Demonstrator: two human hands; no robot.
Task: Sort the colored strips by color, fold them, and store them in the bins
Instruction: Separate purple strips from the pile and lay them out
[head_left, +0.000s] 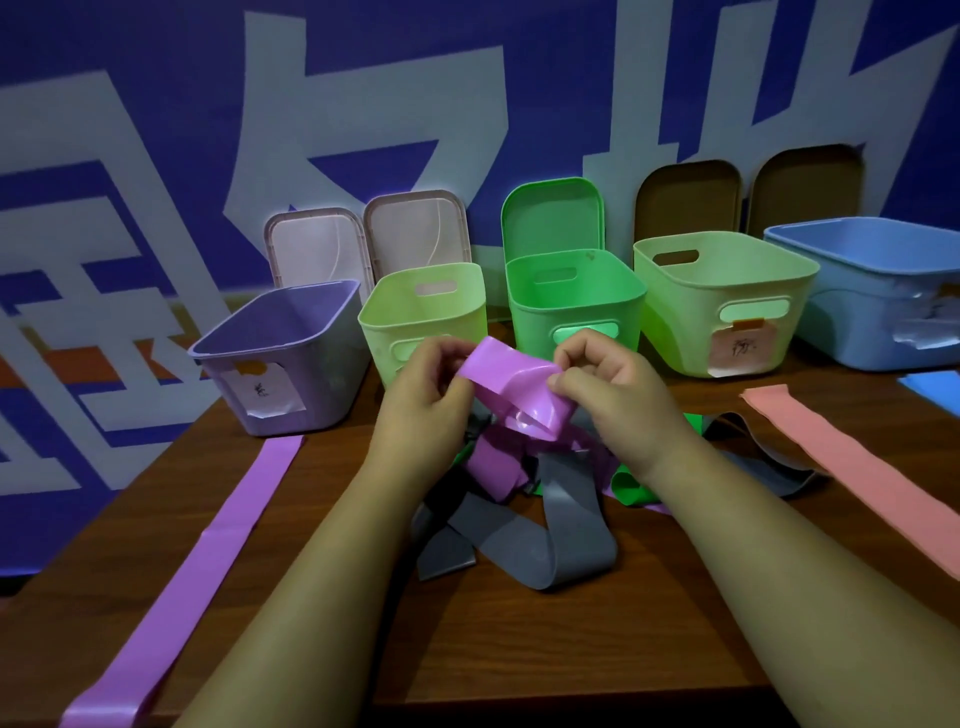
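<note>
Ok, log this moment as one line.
step: folding | held: purple strip, pinched by left hand and right hand | below: tangled grey strips | laid flat on table: second purple strip, pink strip

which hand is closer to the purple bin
Left. The left hand is just right of the purple bin, pinching the purple strip; the right hand pinches the strip's other side, farther right.

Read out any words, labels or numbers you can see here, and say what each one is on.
No text reads clearly.
White paper label on the lilac plastic bin: handwritten mark, too blurred.
Pale paper label on the wide pale green plastic bin: handwritten mark, too blurred.
Torn paper on the blue plastic bin: nothing legible.
Blue wall banner: huge white characters, cropped.
</note>
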